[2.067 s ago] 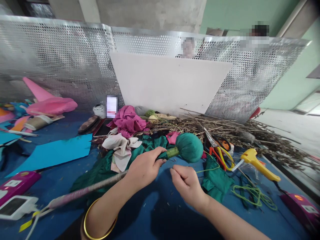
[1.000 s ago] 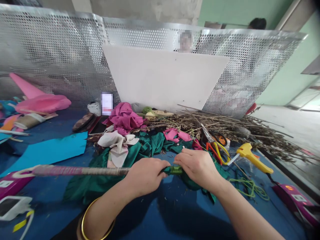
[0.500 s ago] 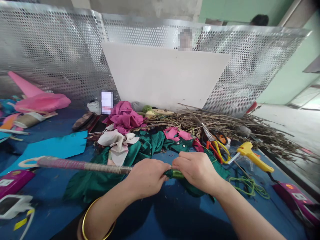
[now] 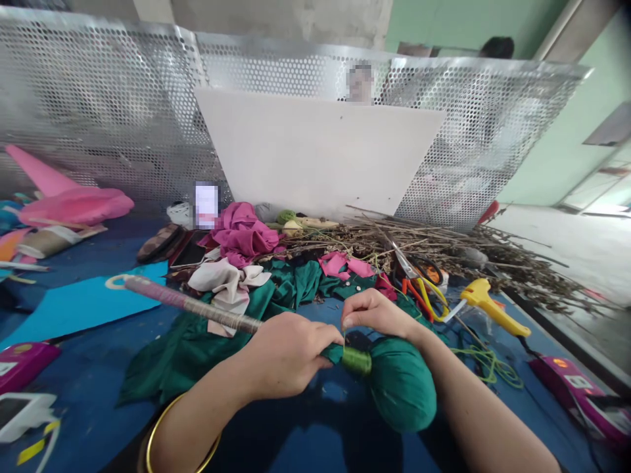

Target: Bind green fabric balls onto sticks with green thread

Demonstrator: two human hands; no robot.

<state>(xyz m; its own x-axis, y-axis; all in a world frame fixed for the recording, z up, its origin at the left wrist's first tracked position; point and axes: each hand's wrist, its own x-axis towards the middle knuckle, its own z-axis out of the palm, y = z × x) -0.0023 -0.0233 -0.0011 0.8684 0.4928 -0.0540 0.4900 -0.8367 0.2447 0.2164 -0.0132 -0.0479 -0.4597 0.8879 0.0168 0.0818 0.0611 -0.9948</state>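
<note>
My left hand (image 4: pixel 290 351) is closed around a thread-wrapped stick (image 4: pixel 194 305), which sticks out to the left with a pale ring at its tip. On the other side of that hand, a neck of green cloth runs to a stuffed green cloth ball (image 4: pixel 404 387). Bright green thread (image 4: pixel 357 360) is wound in a band around the neck, beside the ball. Above the band, my right hand (image 4: pixel 379 312) pinches a thin strand that rises from it. Green cloth (image 4: pixel 167 358) lies under the stick.
A yellow glue gun (image 4: pixel 493 309), scissors (image 4: pixel 409 263) and yellow-handled pliers (image 4: pixel 434 299) lie at the right. Dry twigs (image 4: pixel 444 243) stretch across the back. Blue sheet (image 4: pixel 93 299), pink cloth (image 4: pixel 246 230) and a purple box (image 4: pixel 576 394) are around. A white board (image 4: pixel 320 154) stands behind.
My right hand has risen off the wound band, drawing a strand upward. The green ball, earlier mostly hidden behind it, now shows. The stick's left end has moved up and right.
</note>
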